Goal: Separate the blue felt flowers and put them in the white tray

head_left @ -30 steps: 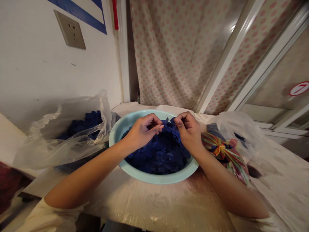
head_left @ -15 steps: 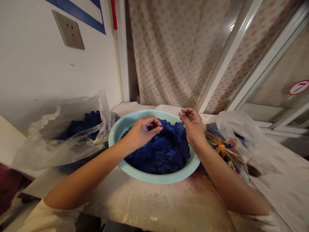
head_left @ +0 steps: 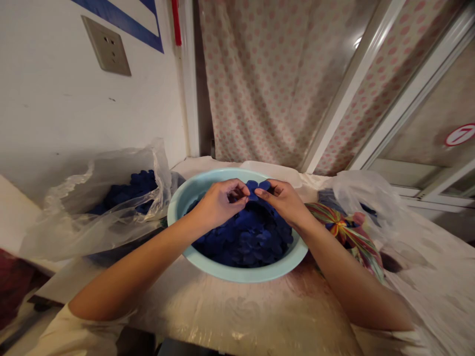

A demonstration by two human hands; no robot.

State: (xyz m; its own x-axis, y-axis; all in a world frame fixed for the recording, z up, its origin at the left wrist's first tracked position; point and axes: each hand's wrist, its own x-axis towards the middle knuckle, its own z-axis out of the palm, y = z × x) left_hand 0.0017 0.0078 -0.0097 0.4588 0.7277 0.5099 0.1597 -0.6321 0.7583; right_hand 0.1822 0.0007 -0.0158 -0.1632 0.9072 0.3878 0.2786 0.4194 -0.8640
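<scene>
My left hand (head_left: 224, 200) and my right hand (head_left: 284, 200) meet above the far half of a light blue plastic basin (head_left: 245, 274). Between their fingertips is a dark blue flower-shaped piece (head_left: 256, 187), thin, with rounded lobes. My right thumb and forefinger pinch its right side. The left thumb and forefinger close at its left edge. Below them, a heap of similar blue flower pieces (head_left: 245, 237) fills much of the basin; my hands hide its far part.
An open clear plastic bag (head_left: 100, 230) with more blue pieces stands left of the basin. To the right lie a colourful striped knotted bundle (head_left: 345, 230) and another clear bag (head_left: 371, 193). The table (head_left: 237, 311) meets a wall and a dotted curtain (head_left: 260, 89).
My right hand has moved left and down to meet the left hand. A blue flower piece now shows between their fingertips. The left hand has barely moved.
</scene>
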